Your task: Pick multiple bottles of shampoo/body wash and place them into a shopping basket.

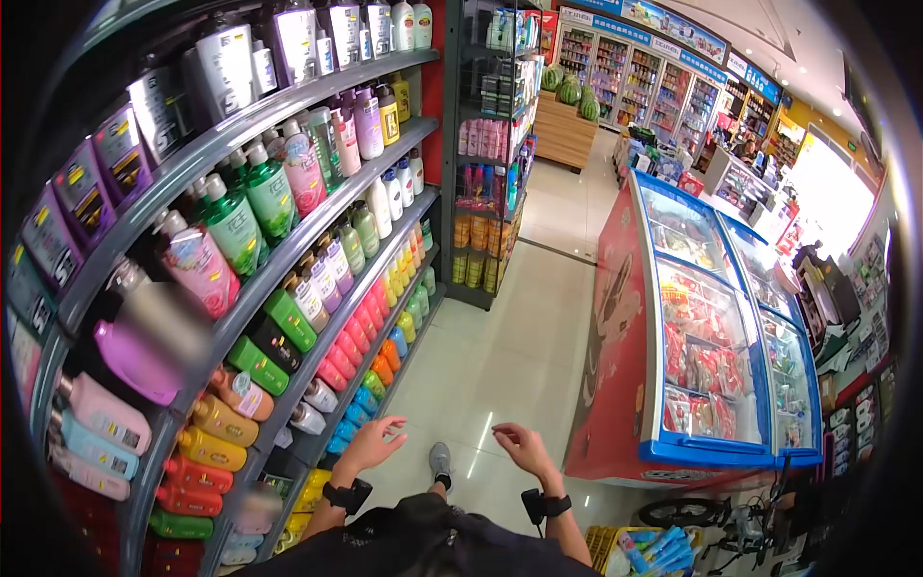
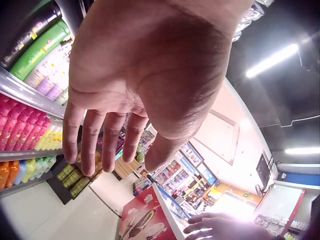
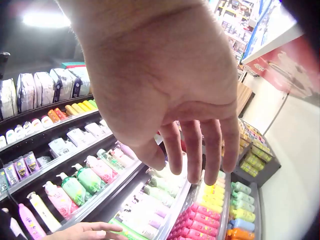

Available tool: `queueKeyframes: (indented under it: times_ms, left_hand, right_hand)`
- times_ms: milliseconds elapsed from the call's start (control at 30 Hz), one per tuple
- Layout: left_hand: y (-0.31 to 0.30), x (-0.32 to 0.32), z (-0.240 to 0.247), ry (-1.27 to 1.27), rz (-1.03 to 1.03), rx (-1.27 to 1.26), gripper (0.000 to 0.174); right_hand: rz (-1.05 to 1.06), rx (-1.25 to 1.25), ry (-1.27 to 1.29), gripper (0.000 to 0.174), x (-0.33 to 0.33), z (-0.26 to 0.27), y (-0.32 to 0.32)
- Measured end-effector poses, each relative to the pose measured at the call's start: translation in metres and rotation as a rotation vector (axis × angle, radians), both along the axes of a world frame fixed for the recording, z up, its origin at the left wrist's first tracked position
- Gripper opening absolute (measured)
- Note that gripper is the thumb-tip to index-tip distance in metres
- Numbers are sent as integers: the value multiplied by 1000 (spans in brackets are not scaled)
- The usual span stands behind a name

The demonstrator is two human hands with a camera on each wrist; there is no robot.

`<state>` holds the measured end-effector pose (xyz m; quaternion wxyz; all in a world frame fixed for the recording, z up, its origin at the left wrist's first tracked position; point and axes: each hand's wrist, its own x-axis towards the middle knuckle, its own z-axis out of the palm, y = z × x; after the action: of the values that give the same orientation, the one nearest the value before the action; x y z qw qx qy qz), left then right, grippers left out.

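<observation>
My left hand hangs in the air in front of the lower shelves, its fingers loosely extended and holding nothing. Nearest to it are blue bottles and white-capped bottles on the low shelf. My right hand is held over the aisle floor, also bare of any object, with relaxed fingers. In the left wrist view the palm and slightly bent fingers fill the upper middle. The right wrist view shows the right palm with its fingers pointing down. Both wrists wear black straps.
Shelves of pump bottles and shampoo bottles line the left. A red and blue chest freezer stands at the right. Below it are a yellow basket and a bicycle wheel. A dark rack and watermelons are farther ahead.
</observation>
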<state>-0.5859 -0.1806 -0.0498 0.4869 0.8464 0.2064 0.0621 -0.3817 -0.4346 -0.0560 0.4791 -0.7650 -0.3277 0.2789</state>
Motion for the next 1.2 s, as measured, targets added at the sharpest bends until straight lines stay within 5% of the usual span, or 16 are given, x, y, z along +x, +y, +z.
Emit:
queueKeyframes:
  times_ms: [533,800,1200]
  left_hand:
    - [179,263,40,-25,-36,-8,36]
    - [224,370,36,-45,117,-62,34]
    - [258,505,74,-84,368,36,34]
  right_hand:
    - [-35,20,45,26,233,36,182]
    - [144,50,43,26,380,16,259]
    - [452,182,15,25,565,59,390]
